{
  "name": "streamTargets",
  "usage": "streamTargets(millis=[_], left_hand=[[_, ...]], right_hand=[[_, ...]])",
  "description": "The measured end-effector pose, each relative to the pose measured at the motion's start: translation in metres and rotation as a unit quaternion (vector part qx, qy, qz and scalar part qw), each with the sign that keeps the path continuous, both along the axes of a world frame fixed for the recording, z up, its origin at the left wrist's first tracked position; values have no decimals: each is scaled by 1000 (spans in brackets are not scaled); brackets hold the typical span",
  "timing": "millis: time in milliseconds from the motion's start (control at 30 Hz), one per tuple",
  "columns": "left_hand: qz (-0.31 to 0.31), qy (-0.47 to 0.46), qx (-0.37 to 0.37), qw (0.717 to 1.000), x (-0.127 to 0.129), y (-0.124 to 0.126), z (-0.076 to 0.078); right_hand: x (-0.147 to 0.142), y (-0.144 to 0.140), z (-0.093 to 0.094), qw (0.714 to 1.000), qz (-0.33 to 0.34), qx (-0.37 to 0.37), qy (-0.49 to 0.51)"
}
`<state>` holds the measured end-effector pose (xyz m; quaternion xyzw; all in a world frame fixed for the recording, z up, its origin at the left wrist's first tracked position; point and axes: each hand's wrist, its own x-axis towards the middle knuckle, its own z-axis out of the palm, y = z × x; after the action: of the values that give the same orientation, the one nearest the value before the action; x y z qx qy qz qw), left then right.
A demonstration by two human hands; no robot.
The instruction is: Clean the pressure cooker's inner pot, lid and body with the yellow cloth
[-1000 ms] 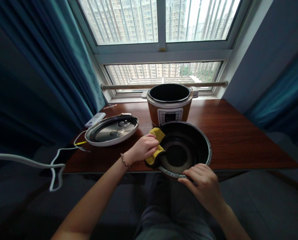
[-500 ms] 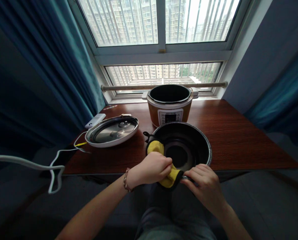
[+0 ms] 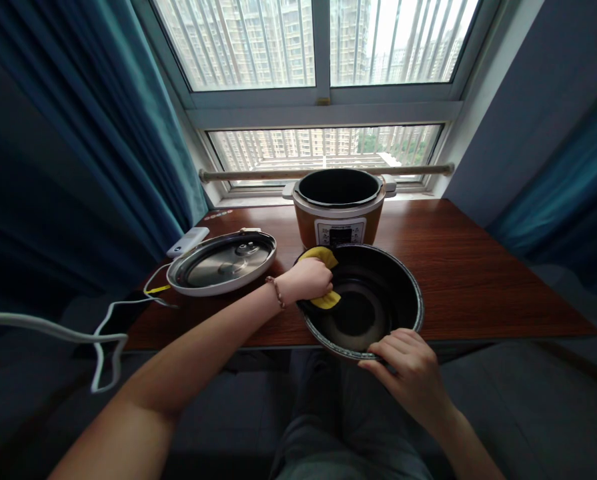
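A black inner pot (image 3: pixel 393 280) with a grey rim is tilted toward me at the table's front edge. My right hand (image 3: pixel 408 367) grips its near right rim, thumb outside and fingers over the edge. At the left rim, my left hand (image 3: pixel 308 279) is closed round a yellow cloth (image 3: pixel 323 255) with dark edging, pressed over the rim. Part of the cloth is hidden under the fingers. Behind the pot stands the orange and white cooker body (image 3: pixel 305 223), its top uncovered and its interior dark.
To the left, the cooker's round lid (image 3: pixel 218 291) lies with its metal inside facing up. A white device (image 3: pixel 188 241) and a white cable (image 3: pixel 53 323) are beside it at the left edge. The brown table (image 3: pixel 478 280) backs onto a window.
My left hand has moved with the cloth from the pot's near rim, beside my right hand, up and left along the rim. My right hand keeps its grip.
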<state>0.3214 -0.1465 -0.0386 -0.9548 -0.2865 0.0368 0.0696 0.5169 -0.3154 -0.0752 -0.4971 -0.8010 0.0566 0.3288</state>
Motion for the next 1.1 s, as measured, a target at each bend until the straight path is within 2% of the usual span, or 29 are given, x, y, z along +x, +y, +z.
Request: streamTargets(millis=[100, 267, 367, 467, 700, 767, 833, 967, 1100], left_hand=[[23, 14, 3, 1000, 25, 16, 0], [6, 9, -18, 1000, 59, 34, 1], [-8, 9, -20, 1000, 67, 36, -2], [17, -3, -16, 1000, 63, 31, -3], [163, -1, -16, 986, 26, 1, 18], [187, 6, -17, 982, 14, -13, 22], [185, 6, -16, 983, 6, -30, 23], [141, -12, -46, 989, -2, -66, 22], [125, -108, -105, 981, -8, -92, 24]], right_hand=[[0, 0, 0, 1000, 2, 4, 1], [0, 0, 0, 1000, -3, 14, 4], [-1, 0, -1, 1000, -8, 12, 9], [-1, 0, -2, 1000, -10, 0, 11], [-1, -1, 0, 1000, -11, -22, 14], [-1, 0, 0, 999, -15, -27, 12], [-1, 0, 1, 999, -17, -33, 9], [-3, -2, 3, 999, -15, -48, -1], [0, -4, 13, 996, -10, -84, 4]])
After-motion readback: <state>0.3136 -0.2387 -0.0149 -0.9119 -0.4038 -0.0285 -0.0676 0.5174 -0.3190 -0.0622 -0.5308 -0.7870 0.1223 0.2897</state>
